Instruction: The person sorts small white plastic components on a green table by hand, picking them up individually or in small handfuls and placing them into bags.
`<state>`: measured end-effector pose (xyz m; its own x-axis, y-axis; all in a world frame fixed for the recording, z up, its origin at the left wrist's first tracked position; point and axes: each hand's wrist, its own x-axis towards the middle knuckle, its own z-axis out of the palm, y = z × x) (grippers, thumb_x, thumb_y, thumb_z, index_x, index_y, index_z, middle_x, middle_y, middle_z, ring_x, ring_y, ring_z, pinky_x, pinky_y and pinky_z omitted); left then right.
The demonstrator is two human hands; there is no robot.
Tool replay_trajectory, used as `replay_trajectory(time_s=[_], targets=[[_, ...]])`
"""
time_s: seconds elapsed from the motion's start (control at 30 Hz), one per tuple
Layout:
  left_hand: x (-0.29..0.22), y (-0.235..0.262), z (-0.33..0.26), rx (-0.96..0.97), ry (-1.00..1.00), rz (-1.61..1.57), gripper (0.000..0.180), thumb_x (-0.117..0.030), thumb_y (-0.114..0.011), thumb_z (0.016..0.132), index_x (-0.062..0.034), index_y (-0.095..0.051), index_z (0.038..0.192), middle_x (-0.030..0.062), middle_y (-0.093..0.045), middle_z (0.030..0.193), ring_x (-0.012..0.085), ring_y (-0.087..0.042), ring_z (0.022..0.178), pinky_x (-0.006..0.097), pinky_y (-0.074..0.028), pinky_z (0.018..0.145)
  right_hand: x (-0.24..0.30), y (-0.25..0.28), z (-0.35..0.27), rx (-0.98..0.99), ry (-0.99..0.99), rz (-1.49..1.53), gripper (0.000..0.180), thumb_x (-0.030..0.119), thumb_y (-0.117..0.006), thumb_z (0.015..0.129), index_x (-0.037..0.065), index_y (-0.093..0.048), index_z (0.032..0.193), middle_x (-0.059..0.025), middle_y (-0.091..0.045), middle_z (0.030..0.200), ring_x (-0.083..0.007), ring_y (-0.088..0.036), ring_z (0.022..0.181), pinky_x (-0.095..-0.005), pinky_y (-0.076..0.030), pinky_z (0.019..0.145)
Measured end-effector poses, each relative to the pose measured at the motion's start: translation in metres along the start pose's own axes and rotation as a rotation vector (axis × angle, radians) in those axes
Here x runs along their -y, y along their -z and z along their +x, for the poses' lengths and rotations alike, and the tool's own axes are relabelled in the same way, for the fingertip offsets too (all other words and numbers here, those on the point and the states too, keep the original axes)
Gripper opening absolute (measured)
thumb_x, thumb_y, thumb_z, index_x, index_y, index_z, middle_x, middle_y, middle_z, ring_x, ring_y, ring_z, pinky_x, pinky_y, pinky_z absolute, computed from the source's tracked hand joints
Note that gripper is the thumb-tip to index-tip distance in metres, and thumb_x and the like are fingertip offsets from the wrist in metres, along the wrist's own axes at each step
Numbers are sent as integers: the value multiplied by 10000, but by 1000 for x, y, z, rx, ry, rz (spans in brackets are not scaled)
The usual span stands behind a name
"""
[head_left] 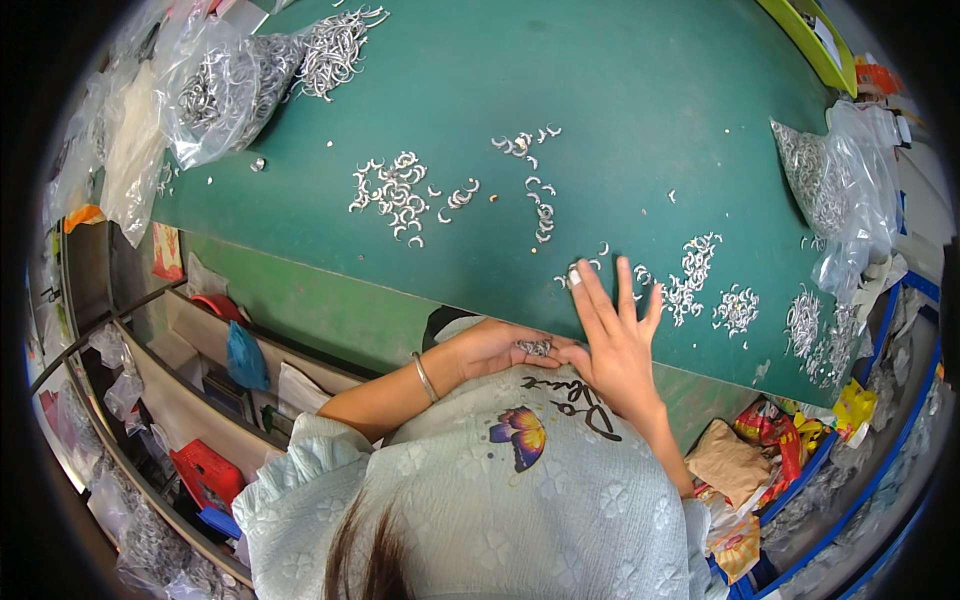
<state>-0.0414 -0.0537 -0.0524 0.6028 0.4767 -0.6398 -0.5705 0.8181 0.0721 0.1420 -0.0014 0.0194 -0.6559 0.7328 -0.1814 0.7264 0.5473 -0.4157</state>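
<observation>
Dark hair lies over a pale top, beyond which the half-curled left hand cradles metal crescents, the right hand spreads its fingers wide over the green table, and a crescent pile lies farther left.

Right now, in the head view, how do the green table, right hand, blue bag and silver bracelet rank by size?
1. Green table
2. Right hand
3. Blue bag
4. Silver bracelet
</observation>
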Motion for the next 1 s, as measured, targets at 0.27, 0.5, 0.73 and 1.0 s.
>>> replay_trajectory(time_s=[0.27,0.5,0.73,1.0], targets=[[-3,-3,-1,36,-15,75,276,-78,-522,955,83,-574,1173,207,-637,1101,269,-635,1019,363,-536,892,-9,-11,-27,-106,-129,-63,685,396,-655,787,51,-475,1350,-69,-327,1518,-398,-203,1420,-694,-86,1046],[-4,-7,-2,40,-14,60,271,-96,-516,962,80,-586,1156,204,-645,1088,261,-637,1013,352,-532,898,-4,-15,-30,-129,-77,-77,637,408,-611,848,-4,-486,1318,-90,-368,1489,-411,-260,1395,-679,-120,1036],[-1,-4,0,82,-37,73,270,-106,-507,968,67,-592,1157,192,-648,1092,252,-638,1013,364,-526,907,-5,-29,-33,-133,-29,-154,622,482,-534,870,80,-490,1343,-56,-381,1488,-431,-272,1384,-712,-136,1007],[0,-6,0,46,-21,69,276,-102,-519,960,68,-578,1170,201,-646,1089,268,-640,1009,371,-531,902,-2,-26,-36,-94,-57,-298,701,491,-614,792,176,-457,1398,17,-345,1517,-378,-281,1395,-726,-137,1007]])
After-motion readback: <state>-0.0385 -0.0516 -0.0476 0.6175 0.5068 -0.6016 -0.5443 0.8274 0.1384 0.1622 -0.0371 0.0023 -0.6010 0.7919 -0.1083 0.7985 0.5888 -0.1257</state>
